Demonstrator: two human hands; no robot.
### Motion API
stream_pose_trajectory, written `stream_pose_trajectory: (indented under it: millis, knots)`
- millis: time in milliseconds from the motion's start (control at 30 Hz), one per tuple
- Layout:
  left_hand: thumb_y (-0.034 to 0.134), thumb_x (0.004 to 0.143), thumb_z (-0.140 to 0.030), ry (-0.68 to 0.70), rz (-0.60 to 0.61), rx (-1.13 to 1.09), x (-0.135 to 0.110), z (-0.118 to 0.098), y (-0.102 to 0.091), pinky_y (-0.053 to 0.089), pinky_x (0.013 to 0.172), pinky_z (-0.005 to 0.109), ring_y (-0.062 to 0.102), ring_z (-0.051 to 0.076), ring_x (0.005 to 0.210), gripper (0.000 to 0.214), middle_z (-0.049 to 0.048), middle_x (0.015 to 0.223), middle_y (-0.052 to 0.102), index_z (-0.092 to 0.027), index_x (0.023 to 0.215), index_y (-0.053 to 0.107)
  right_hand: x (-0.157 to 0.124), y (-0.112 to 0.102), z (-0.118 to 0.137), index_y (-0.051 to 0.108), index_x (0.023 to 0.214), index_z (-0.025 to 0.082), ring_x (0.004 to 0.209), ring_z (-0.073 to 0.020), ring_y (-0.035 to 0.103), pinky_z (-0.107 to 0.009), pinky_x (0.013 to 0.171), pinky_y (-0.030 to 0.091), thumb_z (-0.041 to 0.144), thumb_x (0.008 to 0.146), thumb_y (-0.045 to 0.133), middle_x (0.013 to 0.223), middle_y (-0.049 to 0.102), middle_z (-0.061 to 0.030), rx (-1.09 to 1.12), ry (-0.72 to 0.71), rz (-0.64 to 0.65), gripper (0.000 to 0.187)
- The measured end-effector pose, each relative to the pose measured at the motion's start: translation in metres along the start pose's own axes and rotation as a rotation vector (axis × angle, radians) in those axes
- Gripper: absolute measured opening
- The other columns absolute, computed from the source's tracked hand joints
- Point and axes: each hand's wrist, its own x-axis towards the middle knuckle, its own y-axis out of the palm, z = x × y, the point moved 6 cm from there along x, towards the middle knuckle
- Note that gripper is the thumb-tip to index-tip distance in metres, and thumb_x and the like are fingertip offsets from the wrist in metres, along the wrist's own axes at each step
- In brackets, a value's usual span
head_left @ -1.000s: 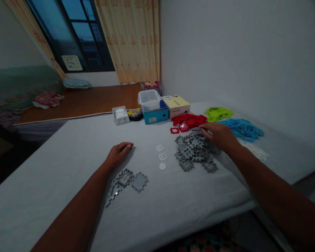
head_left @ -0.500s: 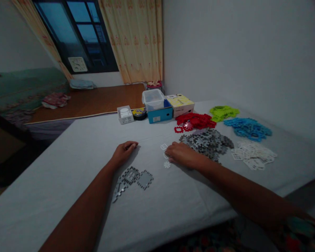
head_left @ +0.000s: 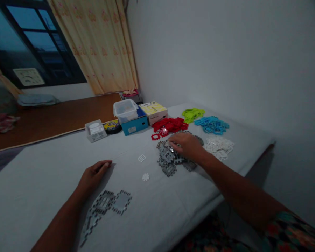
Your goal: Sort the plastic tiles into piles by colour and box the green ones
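My right hand [head_left: 187,145] rests on a pile of grey interlocking puzzle tiles [head_left: 170,165], its fingers curled down into the pieces; what they grip is hidden. My left hand [head_left: 94,175] lies palm down on the white-covered table [head_left: 42,182] with fingers stretched out and holds nothing. Just below it lies a joined strip of grey tiles [head_left: 107,204]. Between the hands sit a small white square tile [head_left: 141,158] and a white round tile [head_left: 145,176].
Further piles lie behind the grey one: red [head_left: 170,125], green [head_left: 193,113], blue [head_left: 212,125] and white [head_left: 219,145]. At the back stand a blue box [head_left: 135,126] with a clear tub [head_left: 125,109] on it, a yellow box [head_left: 153,110], a round tin [head_left: 112,126] and a small white box [head_left: 95,130]. The table edge runs close on the right.
My right hand went from the grey pile to the small white tiles and back to the pile. One of two white square tiles is gone. My view swung right.
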Motion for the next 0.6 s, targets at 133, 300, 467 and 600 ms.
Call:
stream_pose_trajectory:
  millis: [133, 300, 467, 600]
  knots:
    - [0.050, 0.078, -0.062, -0.005, 0.009, 0.069, 0.003, 0.002, -0.001, 0.054, 0.085, 0.035, 0.068, 0.028, 0.098, 0.053, 0.0077, 0.104, 0.074, -0.020, 0.102, 0.072, -0.066, -0.028, -0.116, 0.070, 0.098, 0.020, 0.086, -0.0174, 0.062, -0.026, 0.071, 0.042, 0.029, 0.091, 0.048, 0.097, 0.071, -0.0066, -0.145, 0.401, -0.162, 0.025]
    - [0.049, 0.077, -0.062, -0.011, -0.004, 0.131, 0.004, 0.004, -0.003, 0.055, 0.083, 0.035, 0.068, 0.028, 0.099, 0.052, 0.0068, 0.104, 0.074, -0.022, 0.101, 0.073, -0.132, -0.016, -0.188, 0.071, 0.100, 0.022, 0.086, -0.0196, 0.062, -0.026, 0.062, 0.039, 0.032, 0.090, 0.047, 0.098, 0.071, -0.0068, -0.372, 0.622, -0.069, 0.028]
    - [0.051, 0.077, -0.062, 0.001, -0.008, 0.124, 0.005, 0.005, -0.002, 0.055, 0.083, 0.035, 0.068, 0.028, 0.097, 0.051, 0.0068, 0.103, 0.074, -0.022, 0.101, 0.073, -0.124, -0.015, -0.167, 0.073, 0.096, 0.023, 0.082, -0.0201, 0.064, -0.029, 0.065, 0.042, 0.039, 0.092, 0.047, 0.091, 0.072, -0.0063, -0.293, 0.553, -0.100, 0.030]
    - [0.052, 0.076, -0.062, 0.018, -0.032, 0.089, 0.002, 0.000, -0.001, 0.053, 0.088, 0.036, 0.068, 0.027, 0.098, 0.052, 0.0076, 0.103, 0.074, -0.020, 0.098, 0.073, -0.077, -0.029, -0.100, 0.072, 0.097, 0.020, 0.088, -0.0187, 0.064, -0.029, 0.076, 0.046, 0.035, 0.093, 0.049, 0.095, 0.072, -0.0069, -0.080, 0.305, -0.259, 0.027]
